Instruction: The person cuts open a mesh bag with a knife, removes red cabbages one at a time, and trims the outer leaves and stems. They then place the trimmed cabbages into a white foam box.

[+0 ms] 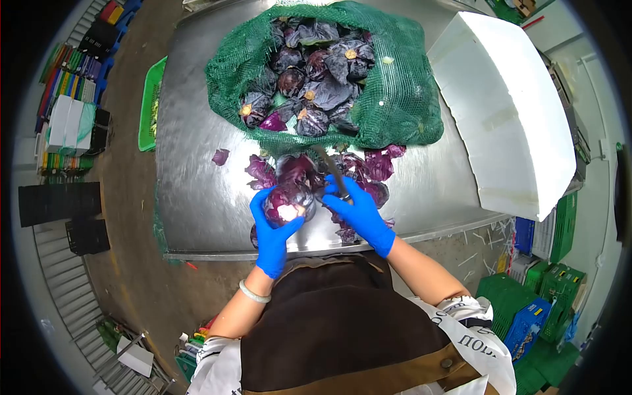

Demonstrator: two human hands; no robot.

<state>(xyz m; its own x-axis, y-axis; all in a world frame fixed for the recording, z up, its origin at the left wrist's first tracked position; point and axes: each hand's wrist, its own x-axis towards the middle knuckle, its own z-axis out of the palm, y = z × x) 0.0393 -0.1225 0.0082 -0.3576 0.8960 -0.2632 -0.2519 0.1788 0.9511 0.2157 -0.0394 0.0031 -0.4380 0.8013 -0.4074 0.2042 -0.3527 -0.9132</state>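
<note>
My left hand (271,227), in a blue glove, is closed around a red cabbage (287,197) whose pale cut stem end faces up. Just to its right, my right hand (359,214), also gloved in blue, grips a knife (334,171) with a dark blade pointing up and away from me. Loose purple leaves (378,164) lie on the steel table around both hands. Beyond them, a green mesh sack (401,99) lies open with several red cabbages (313,122) in its mouth. The knife's handle is mostly hidden by my fingers.
A large white foam box (507,112) stands on the right of the steel table (191,191). Past the left edge is a green basket (150,105). Green crates (563,289) and a blue crate (528,322) are stacked at the lower right. The table's front edge is close to my apron.
</note>
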